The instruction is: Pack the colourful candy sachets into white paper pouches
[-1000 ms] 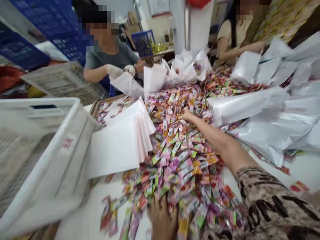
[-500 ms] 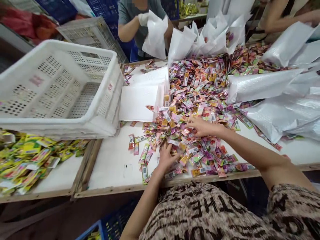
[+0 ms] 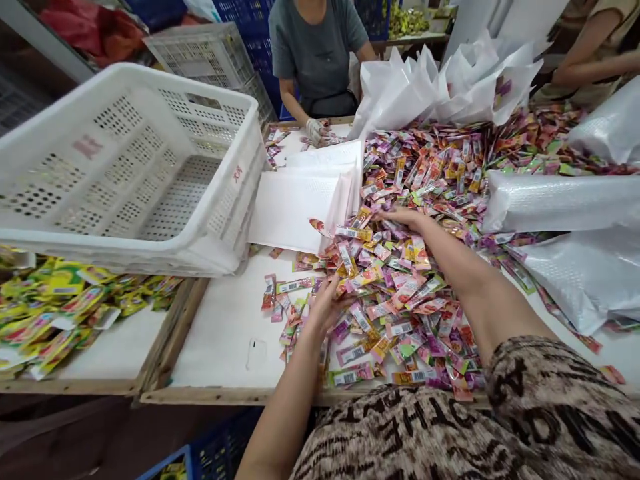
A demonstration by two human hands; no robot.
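A heap of small, colourful snack packets (image 3: 400, 280) covers the table in front of me, in pink, purple, orange and green wrappers. My left hand (image 3: 326, 305) rests against the near left side of this heap, fingers stretched and curved among the packets. Farther back, my right hand (image 3: 404, 217) reaches into the packets with its fingers extended leftward, the tips partly hidden. Neither hand plainly grips a packet. White bubble mailers (image 3: 297, 210) lie stacked just left of the right hand, with a few packets against their edge.
At left stands a large white perforated crate (image 3: 215, 257), beside yellow packets (image 3: 65, 300). Filled silver-white bags (image 3: 560, 203) lie at right; upright white bags (image 3: 400, 87) stand at the back. Across the table is a co-worker (image 3: 320, 60) with a gloved hand (image 3: 314, 130) on the table.
My right hand has moved farther into the heap, and my left hand has shifted up a little. The co-worker's gloved hand, earlier holding a white bag, is down on the table. The view has shifted.
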